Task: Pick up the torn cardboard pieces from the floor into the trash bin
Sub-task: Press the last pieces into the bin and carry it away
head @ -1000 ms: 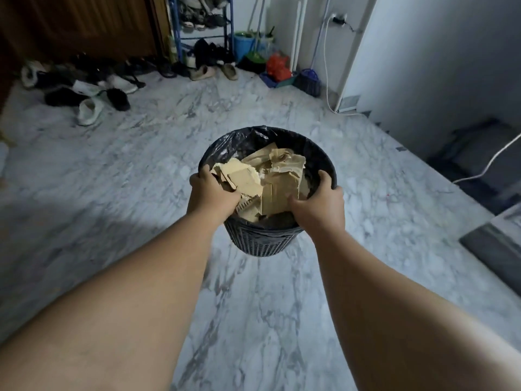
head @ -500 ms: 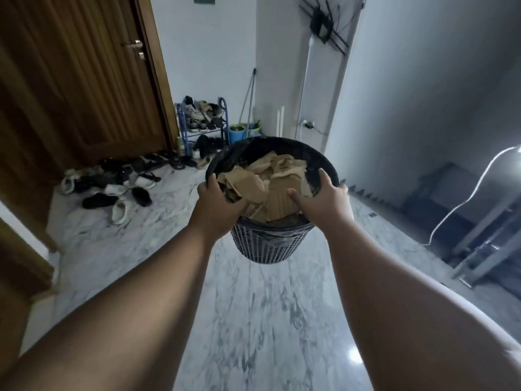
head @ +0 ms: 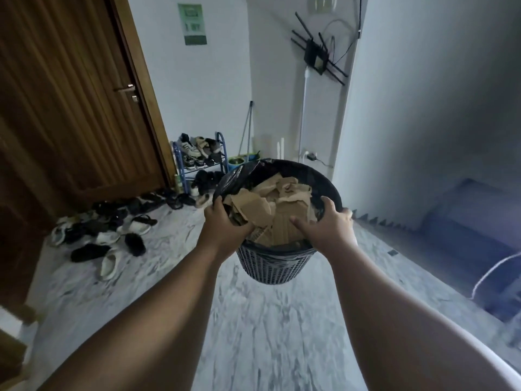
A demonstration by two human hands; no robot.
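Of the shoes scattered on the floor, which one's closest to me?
The white slipper at the pile's near edge; every other shoe, the black slippers beside it included, lies farther back.

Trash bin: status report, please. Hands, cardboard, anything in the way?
Left hand and right hand grip trash bin rim. Cardboard pieces heaped inside. Shoes scattered on floor, left.

L grip (head: pixel 225 230) + L arm (head: pixel 158 314): bare | R grip (head: pixel 328 231) + R arm (head: pixel 375 306): bare

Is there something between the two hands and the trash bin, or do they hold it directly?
Nothing visible stands between. The left hand and the right hand grip the trash bin at its rim; the cardboard pieces lie inside it.
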